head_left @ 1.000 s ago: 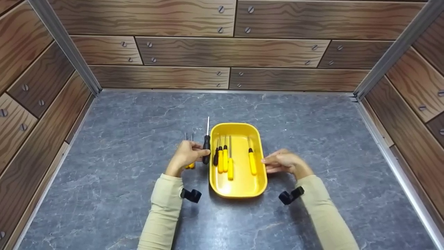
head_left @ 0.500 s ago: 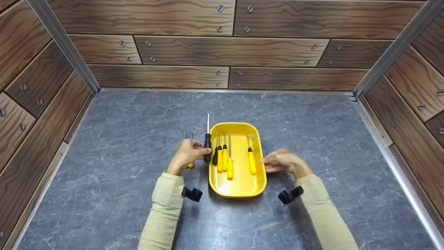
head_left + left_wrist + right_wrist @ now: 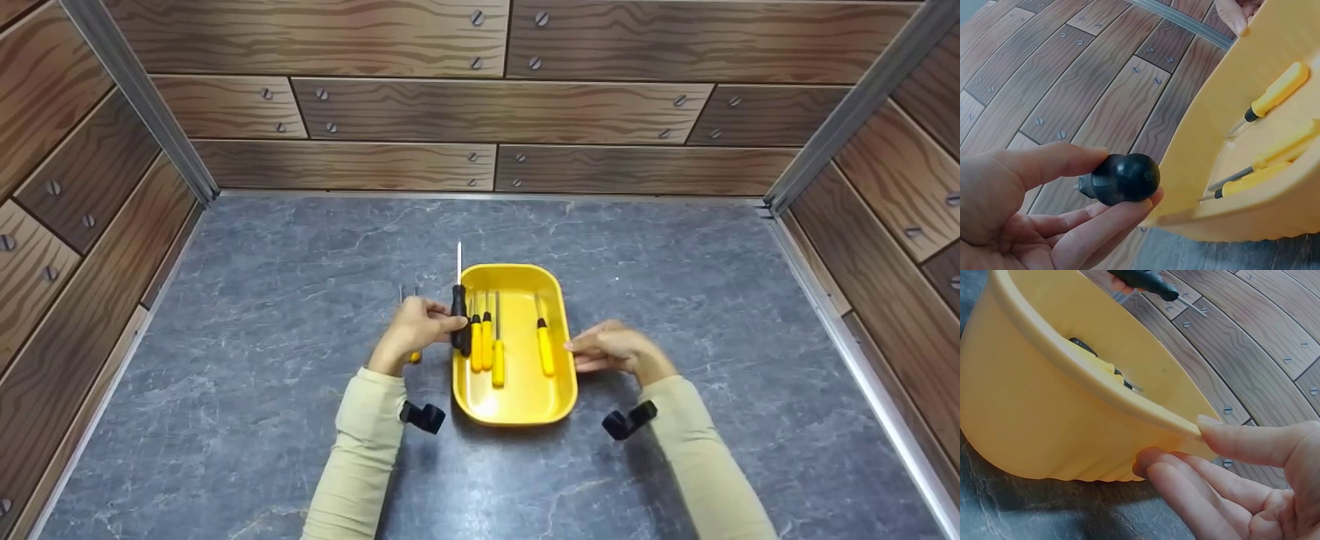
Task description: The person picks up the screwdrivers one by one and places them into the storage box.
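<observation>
My left hand (image 3: 417, 327) pinches a black-handled screwdriver (image 3: 459, 319) between thumb and fingers, its shaft pointing away, over the left rim of the yellow tray (image 3: 525, 405). In the left wrist view the black handle (image 3: 1126, 179) is seen end-on in the fingers. Inside the tray lie several yellow-handled screwdrivers, one (image 3: 545, 349) apart on the right, the others grouped at left beside a small black handle partly covered. My right hand (image 3: 619, 351) rests at the tray's right side; the right wrist view shows its thumb on the rim and straight fingers (image 3: 1185, 489) against the outer wall.
On the grey table (image 3: 300, 285), left of the tray, more yellow-handled screwdrivers (image 3: 415, 357) lie partly hidden under my left hand. Wood-patterned walls (image 3: 495, 112) with metal corner posts enclose the table at the back and both sides.
My left hand has moved right with the black screwdriver, from beside the tray to over its left rim. The right hand and the tray have stayed nearly still.
</observation>
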### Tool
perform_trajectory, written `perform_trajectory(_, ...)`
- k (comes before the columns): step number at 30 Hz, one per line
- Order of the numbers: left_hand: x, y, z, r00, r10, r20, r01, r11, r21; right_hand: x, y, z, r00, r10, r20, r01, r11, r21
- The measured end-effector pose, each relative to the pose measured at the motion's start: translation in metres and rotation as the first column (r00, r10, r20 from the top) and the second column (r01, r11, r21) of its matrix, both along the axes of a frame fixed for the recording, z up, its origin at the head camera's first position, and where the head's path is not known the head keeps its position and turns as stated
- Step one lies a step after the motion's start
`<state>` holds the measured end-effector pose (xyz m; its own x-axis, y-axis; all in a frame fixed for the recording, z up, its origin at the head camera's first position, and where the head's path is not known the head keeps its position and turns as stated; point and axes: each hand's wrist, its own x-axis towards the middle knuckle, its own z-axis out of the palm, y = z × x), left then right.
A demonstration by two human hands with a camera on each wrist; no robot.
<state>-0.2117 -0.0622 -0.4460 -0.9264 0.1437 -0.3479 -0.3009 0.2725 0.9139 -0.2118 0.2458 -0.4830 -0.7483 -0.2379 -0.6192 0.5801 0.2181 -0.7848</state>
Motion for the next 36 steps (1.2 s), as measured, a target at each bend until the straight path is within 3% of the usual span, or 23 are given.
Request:
perform_trajectory(6,-0.002,0.004,0.001,1.000,-0.011,-0.012,0.011,1.000,0.008,-0.001,0.001,0.001,1.000,0.003,0.014,-0.003,1.000,-0.017)
perform_trajectory(14,-0.003,0.008,0.004,0.999,-0.052,-0.011,0.051,0.997,-0.058,0.000,0.001,0.001,1.000,-0.006,0.011,0.006,1.000,-0.003)
perform_trajectory(36,-0.003,0.025,0.005,0.998,-0.063,-0.006,0.063,0.998,-0.003,0.001,0.000,0.000,1.000,-0.010,-0.005,0.010,1.000,0.005)
